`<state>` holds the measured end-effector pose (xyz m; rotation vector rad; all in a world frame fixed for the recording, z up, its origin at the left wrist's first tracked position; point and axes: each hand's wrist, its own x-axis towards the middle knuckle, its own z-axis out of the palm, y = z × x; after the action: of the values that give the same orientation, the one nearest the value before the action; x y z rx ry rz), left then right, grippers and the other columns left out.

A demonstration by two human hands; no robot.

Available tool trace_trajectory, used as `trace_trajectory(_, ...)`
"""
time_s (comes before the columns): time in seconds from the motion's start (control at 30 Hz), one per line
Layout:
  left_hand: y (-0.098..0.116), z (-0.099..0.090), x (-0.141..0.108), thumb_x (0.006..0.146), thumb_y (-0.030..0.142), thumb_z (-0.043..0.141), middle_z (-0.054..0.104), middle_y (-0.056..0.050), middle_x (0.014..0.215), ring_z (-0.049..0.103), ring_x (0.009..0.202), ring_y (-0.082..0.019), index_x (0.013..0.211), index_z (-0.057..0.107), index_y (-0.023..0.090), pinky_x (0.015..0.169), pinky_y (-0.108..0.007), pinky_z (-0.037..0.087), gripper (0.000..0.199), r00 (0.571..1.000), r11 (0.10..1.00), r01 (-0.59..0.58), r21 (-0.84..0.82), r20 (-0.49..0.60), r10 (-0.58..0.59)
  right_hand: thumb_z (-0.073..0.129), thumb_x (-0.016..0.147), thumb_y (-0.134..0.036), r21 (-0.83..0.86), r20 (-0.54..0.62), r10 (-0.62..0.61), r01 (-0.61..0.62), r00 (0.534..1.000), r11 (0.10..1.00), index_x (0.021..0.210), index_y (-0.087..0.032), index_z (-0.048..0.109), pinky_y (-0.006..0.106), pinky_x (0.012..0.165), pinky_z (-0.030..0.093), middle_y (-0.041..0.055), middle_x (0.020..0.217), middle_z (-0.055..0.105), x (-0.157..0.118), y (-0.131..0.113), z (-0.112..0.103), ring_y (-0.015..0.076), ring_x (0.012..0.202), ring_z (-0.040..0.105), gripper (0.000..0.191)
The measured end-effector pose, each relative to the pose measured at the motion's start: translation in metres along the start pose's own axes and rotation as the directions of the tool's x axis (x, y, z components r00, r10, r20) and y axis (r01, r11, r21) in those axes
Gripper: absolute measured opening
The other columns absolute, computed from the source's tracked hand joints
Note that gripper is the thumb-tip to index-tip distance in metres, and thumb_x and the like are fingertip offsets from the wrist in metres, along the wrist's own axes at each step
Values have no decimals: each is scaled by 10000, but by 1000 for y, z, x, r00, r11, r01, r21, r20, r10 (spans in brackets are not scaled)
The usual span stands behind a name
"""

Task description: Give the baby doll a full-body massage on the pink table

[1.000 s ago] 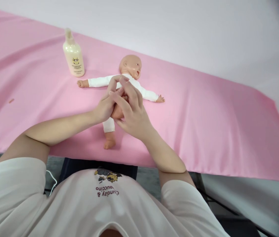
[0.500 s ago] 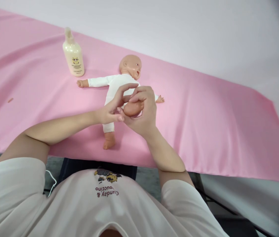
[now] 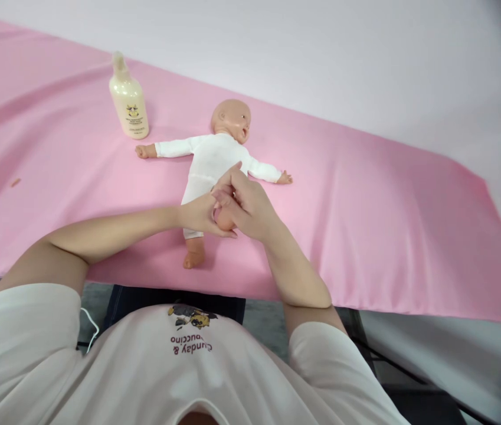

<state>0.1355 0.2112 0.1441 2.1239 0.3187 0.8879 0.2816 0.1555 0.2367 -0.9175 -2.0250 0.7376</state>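
Observation:
A baby doll (image 3: 208, 159) in a white bodysuit lies on its back, head turned to the right and arms stretched out. One of its legs is raised towards me, and its bare foot (image 3: 225, 219) shows between my hands. My left hand (image 3: 199, 213) curls round that foot from the left, its thumb along the near side. From the right, my right hand (image 3: 252, 203) closes over the same foot with bent fingers, overlapping the left fingertips. Most of the raised leg is hidden behind the hands. The doll's other leg lies flat, its foot (image 3: 194, 252) near the table's front edge.
A cream pump bottle (image 3: 130, 109) stands upright beyond the doll's outstretched hand at the left. A small brown piece (image 3: 15, 182) lies farther left on the pink cloth (image 3: 374, 236). A white wall (image 3: 321, 53) rises behind the table.
My right hand has turned, its fingers now over the foot instead of cupping behind it. My left fingers have closed in round the foot, which sits slightly lower and further left.

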Motion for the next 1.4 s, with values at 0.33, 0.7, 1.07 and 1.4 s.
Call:
trace_trajectory(0.33, 22, 10, 4, 823, 311, 734, 741, -98, 1134, 649, 1177, -304, 1051, 675, 206, 1116, -461, 406, 258, 871, 964, -247, 99, 459, 176, 507, 1019, -567, 178, -101, 112, -92, 989, 980, 833, -203, 562, 221, 534, 411, -57, 574, 563, 7, 11, -14, 85, 495, 531, 413)
trace_trajectory(0.7, 24, 29, -9, 807, 119, 619, 735, -103, 1148, 608, 1210, -310, 1040, 704, 225, 1197, -491, 290, 270, 747, 909, -323, 264, 661, 74, 577, 918, -372, -163, -186, 172, -203, 967, 965, 1202, -190, 637, 491, 1183, 399, 155, 1401, 598, 27, 132, 12, 287, 1421, 485, 342)
trace_trajectory(1.07, 20, 4, 9, 945, 363, 657, 723, -96, 1253, 656, 1184, -269, 1132, 724, 252, 1105, -409, 470, 228, 784, 979, -177, 106, 616, 75, 564, 790, -141, -265, 165, 260, -211, 952, 941, 1037, -228, 734, 655, 1283, 64, 40, 1511, 588, 30, 142, 12, 307, 1564, 333, 312)
trace_trajectory(1.4, -25, -222, 46, 1019, 473, 484, 477, -141, 1580, 304, 1560, -296, 1336, 588, 177, 1316, -500, 173, 447, 656, 670, 510, 540, -748, 104, 474, 709, -138, 94, 233, 309, -337, 922, 937, 627, -201, 666, 443, 1137, 463, 85, 1020, 809, 32, 135, -2, 271, 1307, 645, 217)
